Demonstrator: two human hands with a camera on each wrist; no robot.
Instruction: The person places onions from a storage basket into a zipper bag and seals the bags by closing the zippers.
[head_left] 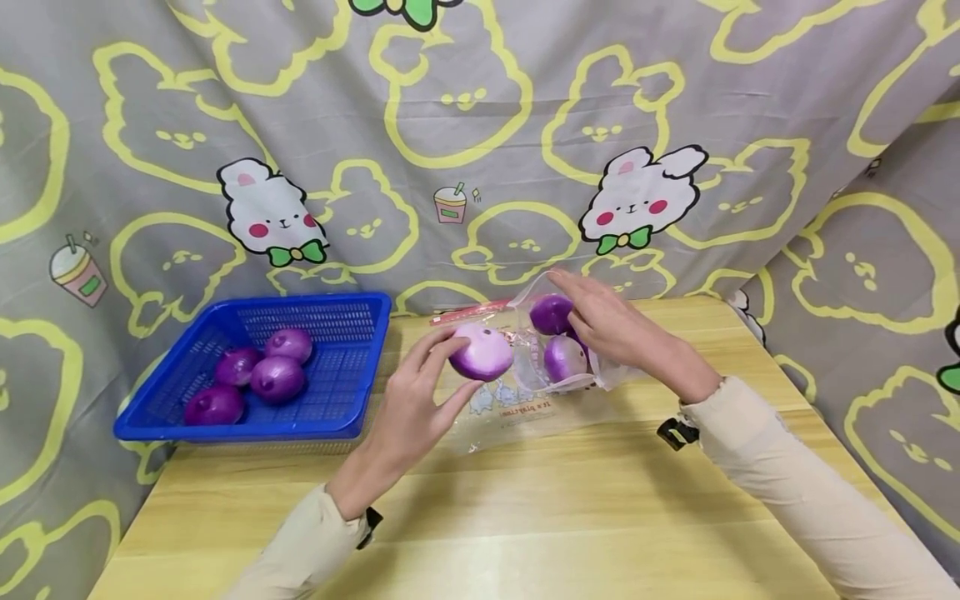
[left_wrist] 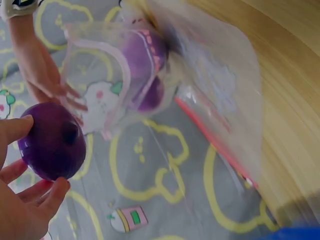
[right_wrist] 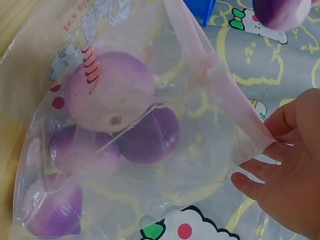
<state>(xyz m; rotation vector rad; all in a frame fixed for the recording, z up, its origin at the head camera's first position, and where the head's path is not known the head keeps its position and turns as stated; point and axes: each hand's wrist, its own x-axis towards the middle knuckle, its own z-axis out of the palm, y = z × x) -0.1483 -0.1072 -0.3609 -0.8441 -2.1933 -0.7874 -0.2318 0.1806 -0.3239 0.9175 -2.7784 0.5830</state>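
Note:
My left hand (head_left: 401, 421) holds a purple onion (head_left: 482, 352) between thumb and fingers, raised above the table in front of the bag's mouth. My right hand (head_left: 618, 327) pinches the rim of a clear printed plastic bag (right_wrist: 200, 172), pulling its mouth wide. Through the film, several purple onions (right_wrist: 112, 87) show inside, bunched toward the bag's far end in the right wrist view. In the left wrist view the held onion (left_wrist: 51, 142) is dark and round, apart from the bag's edge.
At the left of the wooden table (head_left: 480, 533) stands a blue plastic basket (head_left: 247, 432) with several purple onions (head_left: 278, 379) in it. A red strip (head_left: 472, 312) lies along the back near the bag. A patterned grey curtain (head_left: 465, 108) hangs behind the table.

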